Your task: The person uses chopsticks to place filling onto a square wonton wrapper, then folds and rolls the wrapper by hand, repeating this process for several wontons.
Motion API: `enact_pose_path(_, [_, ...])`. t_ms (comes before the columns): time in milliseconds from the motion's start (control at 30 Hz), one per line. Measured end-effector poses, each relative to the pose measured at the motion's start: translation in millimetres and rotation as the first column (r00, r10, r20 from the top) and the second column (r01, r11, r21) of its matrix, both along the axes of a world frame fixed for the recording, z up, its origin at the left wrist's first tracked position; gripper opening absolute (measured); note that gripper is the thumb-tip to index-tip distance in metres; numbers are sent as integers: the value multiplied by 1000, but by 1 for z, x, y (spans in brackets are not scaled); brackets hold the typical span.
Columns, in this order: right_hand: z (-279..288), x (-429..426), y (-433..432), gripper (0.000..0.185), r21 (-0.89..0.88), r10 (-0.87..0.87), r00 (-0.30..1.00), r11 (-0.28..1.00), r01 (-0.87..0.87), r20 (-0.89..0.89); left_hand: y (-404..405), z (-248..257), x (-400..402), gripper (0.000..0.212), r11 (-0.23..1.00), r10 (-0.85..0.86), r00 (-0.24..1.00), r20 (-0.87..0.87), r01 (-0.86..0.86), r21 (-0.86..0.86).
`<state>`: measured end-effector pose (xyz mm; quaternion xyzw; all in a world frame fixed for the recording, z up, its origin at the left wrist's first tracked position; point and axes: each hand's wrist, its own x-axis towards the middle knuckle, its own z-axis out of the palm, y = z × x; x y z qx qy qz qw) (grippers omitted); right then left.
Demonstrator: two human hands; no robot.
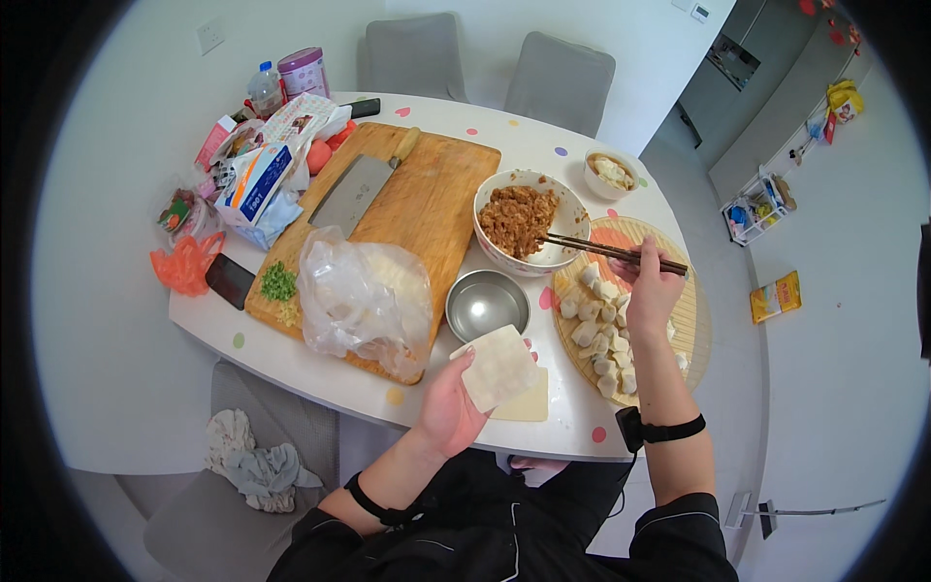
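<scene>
A square dough wrapper [500, 369] lies flat across the palm and fingers of my left hand [454, 407], the thumb on its upper left corner. Another wrapper [534, 400] rests on the table partly beneath it. My right hand [649, 287] grips a pair of dark chopsticks [618, 252], their tips inside a white bowl at the edge of the minced meat filling [515, 218]. The bowl [537, 266] stands beyond a steel bowl of what looks like water [487, 305]. Several folded wontons [604, 331] sit on a round bamboo tray [687, 335] under my right forearm.
A wooden cutting board [436, 182] carries a cleaver [354, 193], a plastic bag [364, 298] and chopped green onion [278, 282]. Beside it lie a phone [230, 281] and a tissue pack [254, 185]. A small bowl [611, 174] stands at the far right. A chair [211, 524] holds cloths.
</scene>
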<state>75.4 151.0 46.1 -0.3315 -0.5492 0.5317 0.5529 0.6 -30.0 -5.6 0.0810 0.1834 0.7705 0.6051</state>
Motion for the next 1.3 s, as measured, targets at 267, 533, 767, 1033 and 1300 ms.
enact_pose_path(267, [0,4,3,25,-21,-14,999,1000,13,-47,1,-2,0,41,1000,-3,1000,10,4,-3])
enact_pose_path(533, [2,8,6,24,-106,-41,995,994,32,-89,3,0,2,43,1000,4,1000,0,-4,-11])
enact_pose_path(767, [9,25,-9,23,-130,33,981,990,-59,-193,10,2,2,43,999,44,998,39,-44,-1])
enact_pose_path(1033, [0,59,-60,17,-191,116,974,969,-154,-193,21,3,8,43,986,157,978,137,-163,29])
enact_pose_path(1300, [-20,78,-81,19,-281,156,975,940,-196,-157,26,10,11,44,987,150,974,172,-156,27])
